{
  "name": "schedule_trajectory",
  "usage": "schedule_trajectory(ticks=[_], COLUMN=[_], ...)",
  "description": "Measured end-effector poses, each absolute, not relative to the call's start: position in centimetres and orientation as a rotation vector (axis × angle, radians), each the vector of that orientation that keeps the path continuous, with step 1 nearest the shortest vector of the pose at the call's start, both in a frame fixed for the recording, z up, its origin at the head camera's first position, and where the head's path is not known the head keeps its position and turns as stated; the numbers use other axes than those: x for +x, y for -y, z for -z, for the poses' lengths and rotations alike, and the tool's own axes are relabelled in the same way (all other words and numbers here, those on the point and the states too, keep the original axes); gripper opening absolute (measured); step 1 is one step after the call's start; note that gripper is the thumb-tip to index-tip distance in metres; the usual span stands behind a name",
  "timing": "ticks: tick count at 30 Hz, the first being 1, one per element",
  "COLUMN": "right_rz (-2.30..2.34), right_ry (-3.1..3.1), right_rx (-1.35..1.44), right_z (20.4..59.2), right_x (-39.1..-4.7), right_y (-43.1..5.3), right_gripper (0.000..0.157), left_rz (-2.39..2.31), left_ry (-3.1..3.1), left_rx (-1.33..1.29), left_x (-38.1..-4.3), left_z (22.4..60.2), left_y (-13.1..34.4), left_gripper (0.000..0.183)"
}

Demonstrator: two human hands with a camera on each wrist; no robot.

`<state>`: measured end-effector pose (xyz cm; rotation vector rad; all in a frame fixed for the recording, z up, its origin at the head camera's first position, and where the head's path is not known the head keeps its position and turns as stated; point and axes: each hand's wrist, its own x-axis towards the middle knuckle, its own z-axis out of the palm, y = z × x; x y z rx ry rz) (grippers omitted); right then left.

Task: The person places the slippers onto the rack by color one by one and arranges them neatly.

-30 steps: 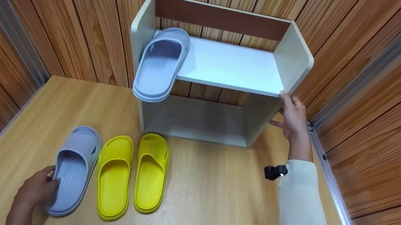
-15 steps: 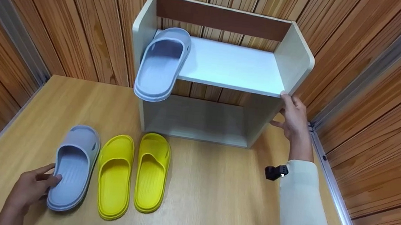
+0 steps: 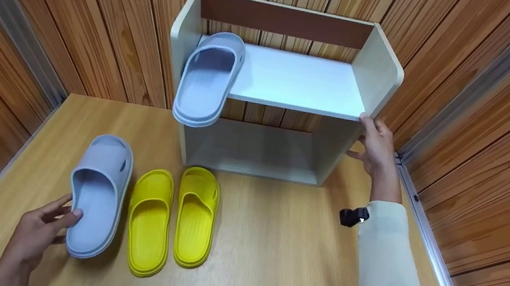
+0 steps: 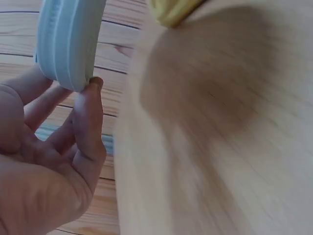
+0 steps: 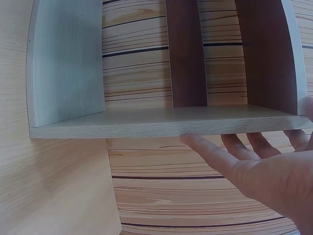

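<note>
My left hand [image 3: 32,233] pinches the heel end of a grey-blue slipper [image 3: 100,198], thumb over the rim and fingers beneath. In the left wrist view the slipper [image 4: 68,41] is raised clear of the wooden floor, and a shadow lies below. My right hand [image 3: 377,149] grips the right side of a two-tier shoe rack [image 3: 296,108], with its thumb at the upper shelf's front edge and its fingers along the outer side panel [image 5: 146,129]. The matching slipper [image 3: 206,83] rests at the left of the upper shelf, its heel jutting past the front edge.
Two yellow slippers, a left one [image 3: 150,226] and a right one [image 3: 196,222], lie side by side on the floor [image 3: 263,248] before the rack. Wood-plank walls [image 3: 495,154] enclose the back and both sides. A black device [image 3: 354,216] sits at my right wrist.
The grey-blue slipper in my left hand has risen off the floor and moved slightly forward. My right hand keeps its hold on the rack.
</note>
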<state>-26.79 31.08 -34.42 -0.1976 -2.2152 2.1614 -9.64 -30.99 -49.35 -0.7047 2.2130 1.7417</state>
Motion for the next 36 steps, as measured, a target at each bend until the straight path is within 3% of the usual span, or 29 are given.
schedule_trajectory(ticks=[3,10,36], right_rz=[-2.156,-2.121,-2.148], right_ry=[2.218,2.22,2.234], right_rx=[-0.196,-0.183,-0.237], right_z=[34.5,34.7,34.2], right_x=[-26.9,-26.7,-26.7], right_y=[-31.0,-30.9,-30.9], right_gripper=[0.067,0.066,0.068], left_rz=[-1.806,-2.045,-2.227], left_ry=[-2.235,-2.242,-2.26], left_rx=[-0.6,-0.344,0.049], left_x=[-9.2,-8.2,-8.0], left_z=[48.4,47.0,41.6], left_y=[30.5,29.2,26.6], left_gripper=[0.077,0.045,0.045])
